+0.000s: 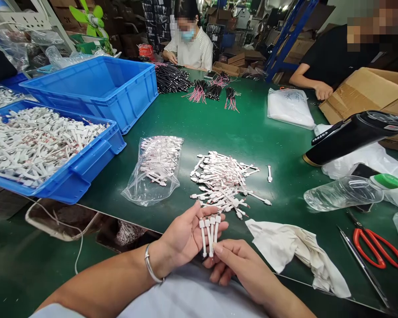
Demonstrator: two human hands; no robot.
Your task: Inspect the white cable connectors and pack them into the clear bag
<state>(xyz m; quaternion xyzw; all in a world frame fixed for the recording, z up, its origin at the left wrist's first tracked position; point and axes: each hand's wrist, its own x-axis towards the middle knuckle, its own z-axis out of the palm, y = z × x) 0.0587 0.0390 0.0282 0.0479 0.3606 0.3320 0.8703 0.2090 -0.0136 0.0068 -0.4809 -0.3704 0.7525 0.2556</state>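
Head view: on the left hand (pixel 185 236), palm upward and half opened, four short white connector cables (pixel 209 238) lying nearly side by side, plug ends pointing away from the body. With the right hand (pixel 234 261), a narrow pinch of thumb and fingers on the cables' lower part. Better to keep the plugs at one level, to press only lightly on the thin strips (easily bent, by judgement), and to support from below with flat fingers. Just beyond the left fingertips, a loose pile (pixel 222 176) of similar cables; farther left, a filled clear plastic bag (pixel 161 159).
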